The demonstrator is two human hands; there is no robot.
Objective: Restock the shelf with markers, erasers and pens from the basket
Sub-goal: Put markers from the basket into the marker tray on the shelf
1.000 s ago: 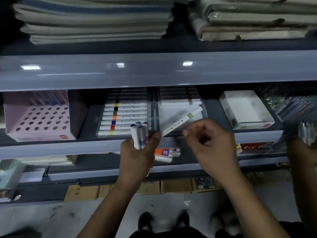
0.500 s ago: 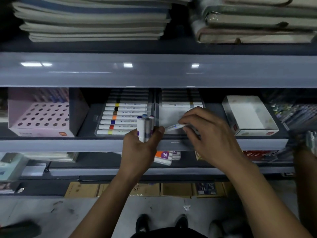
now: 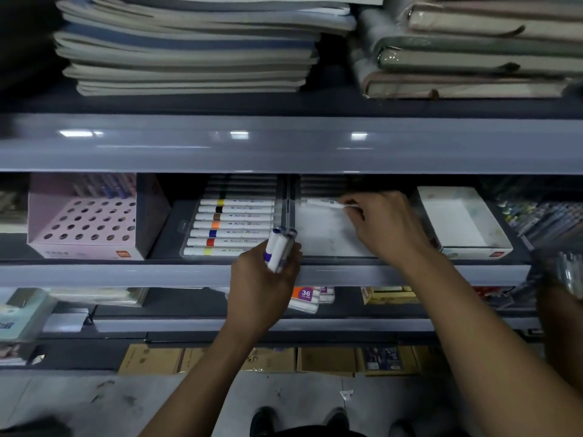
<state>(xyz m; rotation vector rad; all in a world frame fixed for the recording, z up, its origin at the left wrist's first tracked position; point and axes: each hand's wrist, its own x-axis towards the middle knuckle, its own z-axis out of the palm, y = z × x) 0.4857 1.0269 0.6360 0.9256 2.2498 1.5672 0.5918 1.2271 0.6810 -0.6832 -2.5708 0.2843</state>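
My left hand [image 3: 263,287] grips a bundle of white markers [image 3: 279,249] upright, in front of the middle shelf edge [image 3: 126,274]. My right hand [image 3: 383,225] reaches into the right clear tray [image 3: 328,238] and pinches one white marker [image 3: 321,202] lying flat at the back of that tray. The left clear tray [image 3: 233,225] holds a row of white markers with coloured bands. The basket is out of view.
A pink box with round holes [image 3: 85,222] stands left of the trays, and a white open box [image 3: 462,222] stands to their right. Stacked notebooks [image 3: 195,48] fill the upper shelf. A "36" marker pack [image 3: 304,298] lies on the lower shelf. Another person's arm [image 3: 561,326] is at the right edge.
My right hand has carried the single marker from the front of the right tray deeper in and laid it flat at the back. My left hand has stayed put with its bundle.
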